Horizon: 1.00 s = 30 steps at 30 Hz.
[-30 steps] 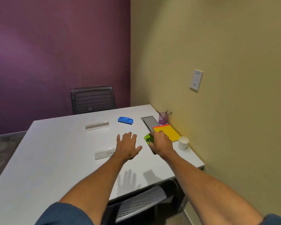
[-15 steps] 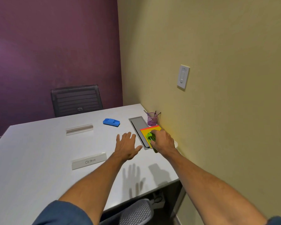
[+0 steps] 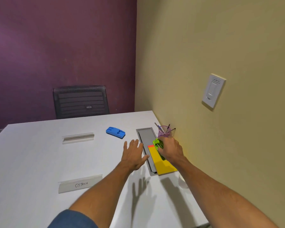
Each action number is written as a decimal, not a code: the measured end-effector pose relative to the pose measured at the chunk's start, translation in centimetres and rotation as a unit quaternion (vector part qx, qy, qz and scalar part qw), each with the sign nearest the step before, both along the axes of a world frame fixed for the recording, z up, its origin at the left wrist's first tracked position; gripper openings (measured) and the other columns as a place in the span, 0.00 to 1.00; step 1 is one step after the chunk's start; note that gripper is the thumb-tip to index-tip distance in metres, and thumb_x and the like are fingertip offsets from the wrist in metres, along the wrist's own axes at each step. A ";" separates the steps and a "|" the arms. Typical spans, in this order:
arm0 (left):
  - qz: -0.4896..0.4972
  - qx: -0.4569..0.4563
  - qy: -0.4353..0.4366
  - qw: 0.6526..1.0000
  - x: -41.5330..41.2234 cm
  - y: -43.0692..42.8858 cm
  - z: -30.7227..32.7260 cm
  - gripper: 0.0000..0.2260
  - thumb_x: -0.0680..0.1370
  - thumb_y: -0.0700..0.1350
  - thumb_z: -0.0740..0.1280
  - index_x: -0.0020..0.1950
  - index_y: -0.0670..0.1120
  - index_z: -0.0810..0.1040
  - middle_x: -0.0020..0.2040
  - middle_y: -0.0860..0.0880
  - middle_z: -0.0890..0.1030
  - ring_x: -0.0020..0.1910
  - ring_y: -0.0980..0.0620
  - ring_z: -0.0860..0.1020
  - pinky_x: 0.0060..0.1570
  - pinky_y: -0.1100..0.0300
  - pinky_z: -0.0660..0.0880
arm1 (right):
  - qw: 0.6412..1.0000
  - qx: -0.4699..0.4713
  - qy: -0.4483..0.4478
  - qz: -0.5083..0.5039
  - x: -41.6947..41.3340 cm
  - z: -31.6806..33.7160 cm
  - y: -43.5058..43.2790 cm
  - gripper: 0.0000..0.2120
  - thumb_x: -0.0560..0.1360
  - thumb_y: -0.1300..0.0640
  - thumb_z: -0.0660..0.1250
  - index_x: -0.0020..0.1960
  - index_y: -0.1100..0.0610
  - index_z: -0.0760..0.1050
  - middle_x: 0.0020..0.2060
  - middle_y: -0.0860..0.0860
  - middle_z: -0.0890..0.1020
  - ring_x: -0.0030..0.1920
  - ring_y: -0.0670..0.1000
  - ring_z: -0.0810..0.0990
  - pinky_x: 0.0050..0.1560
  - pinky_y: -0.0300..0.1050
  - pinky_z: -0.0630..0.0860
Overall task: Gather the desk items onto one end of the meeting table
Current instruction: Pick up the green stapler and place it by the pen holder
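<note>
Your right hand [image 3: 171,149] grips a green stapler [image 3: 158,144] over the yellow notepad [image 3: 161,165]; beside the notepad, your left hand [image 3: 133,155] hovers open and empty.

Two bare forearms, blue sleeves at the elbows

The left hand [image 3: 133,155] and right hand [image 3: 172,149] wear no gloves, rings or watch; a blue sleeve [image 3: 72,219] is pushed up on the left arm, with a sliver of blue at the right.

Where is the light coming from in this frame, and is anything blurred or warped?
Head view: light from above, casting left hand and right arm shadows toward the table's near edge; wide-angle bends the wall switch; right hand on green stapler is slightly soft.
</note>
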<state>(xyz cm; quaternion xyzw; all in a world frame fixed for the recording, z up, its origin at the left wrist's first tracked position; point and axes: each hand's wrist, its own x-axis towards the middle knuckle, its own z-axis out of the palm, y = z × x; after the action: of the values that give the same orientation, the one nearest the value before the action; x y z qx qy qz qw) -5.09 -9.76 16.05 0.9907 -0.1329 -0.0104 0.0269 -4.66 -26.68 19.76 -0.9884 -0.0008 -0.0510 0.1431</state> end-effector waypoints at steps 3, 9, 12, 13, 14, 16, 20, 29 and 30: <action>0.007 0.006 0.002 1.000 2.9 -0.2 -0.8 0.29 0.81 0.62 0.50 0.76 0.46 0.57 0.78 0.43 0.55 0.77 0.44 0.52 0.74 0.41 0.46 | 1.000 0.008 -0.006 0.001 4.0 -0.2 -0.5 0.18 0.73 0.56 0.67 0.63 0.49 0.75 0.54 0.56 0.80 0.54 0.59 0.80 0.48 0.50 0.78; 0.022 0.012 0.015 1.000 9.2 -0.6 -3.9 0.30 0.81 0.62 0.48 0.77 0.46 0.54 0.79 0.44 0.54 0.78 0.44 0.51 0.75 0.41 0.45 | 1.000 0.020 0.004 0.004 12.9 -2.1 -2.0 0.17 0.73 0.57 0.68 0.62 0.51 0.76 0.52 0.56 0.81 0.51 0.59 0.80 0.48 0.51 0.78; 0.035 0.015 0.033 0.999 12.6 -1.0 -6.4 0.31 0.81 0.62 0.47 0.78 0.46 0.52 0.79 0.44 0.51 0.78 0.44 0.49 0.75 0.41 0.44 | 1.000 0.023 0.015 0.002 17.7 -3.5 -3.3 0.18 0.74 0.56 0.68 0.63 0.50 0.76 0.50 0.57 0.79 0.50 0.59 0.79 0.47 0.51 0.77; 0.039 0.016 0.040 0.998 13.8 -1.3 -7.3 0.31 0.81 0.62 0.47 0.79 0.46 0.51 0.79 0.44 0.50 0.78 0.44 0.48 0.75 0.41 0.43 | 1.000 0.023 0.018 0.000 19.5 -4.0 -3.8 0.18 0.74 0.55 0.68 0.64 0.50 0.75 0.51 0.57 0.78 0.50 0.60 0.79 0.47 0.51 0.77; 0.043 0.014 0.048 0.998 15.0 -1.7 -8.3 0.31 0.81 0.63 0.46 0.79 0.46 0.50 0.79 0.44 0.49 0.78 0.44 0.47 0.75 0.42 0.42 | 1.000 0.023 0.020 -0.001 21.3 -4.6 -4.2 0.19 0.74 0.55 0.68 0.64 0.49 0.75 0.51 0.57 0.78 0.51 0.61 0.79 0.47 0.51 0.77; 0.051 0.005 0.066 0.996 17.1 -2.1 -10.1 0.32 0.80 0.64 0.45 0.79 0.46 0.49 0.80 0.43 0.48 0.78 0.44 0.46 0.74 0.42 0.41 | 0.999 0.027 0.022 -0.003 24.3 -5.4 -4.8 0.19 0.74 0.55 0.68 0.65 0.49 0.75 0.51 0.58 0.78 0.51 0.61 0.79 0.48 0.51 0.77; 0.061 -0.003 0.085 0.994 21.1 -3.0 -14.0 0.43 0.72 0.71 0.31 0.79 0.47 0.50 0.80 0.44 0.48 0.78 0.44 0.46 0.74 0.42 0.41 | 0.999 0.043 0.019 -0.003 30.3 -7.1 -5.6 0.20 0.73 0.56 0.67 0.64 0.50 0.75 0.51 0.58 0.79 0.51 0.62 0.79 0.48 0.51 0.77; 0.082 -0.034 0.088 0.992 27.4 -3.7 -20.2 0.37 0.76 0.68 0.41 0.79 0.48 0.50 0.80 0.44 0.46 0.78 0.43 0.45 0.74 0.42 0.44 | 0.998 0.043 0.041 0.008 38.7 -12.1 -6.5 0.20 0.73 0.58 0.67 0.64 0.52 0.75 0.53 0.59 0.80 0.53 0.62 0.79 0.46 0.49 0.75; 0.082 -0.040 0.085 0.992 27.8 -3.7 -20.7 0.38 0.74 0.68 0.39 0.79 0.48 0.51 0.80 0.44 0.46 0.78 0.42 0.46 0.74 0.41 0.44 | 0.998 0.044 0.044 0.009 39.2 -12.7 -6.4 0.20 0.73 0.58 0.68 0.64 0.53 0.75 0.53 0.59 0.80 0.52 0.62 0.79 0.45 0.48 0.75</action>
<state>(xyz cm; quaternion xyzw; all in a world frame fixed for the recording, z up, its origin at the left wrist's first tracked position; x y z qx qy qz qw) 22.76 -13.46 -4.68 0.9920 -0.0485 -0.0867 0.0780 34.52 -33.09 7.05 -0.9825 -0.0014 -0.0062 0.1864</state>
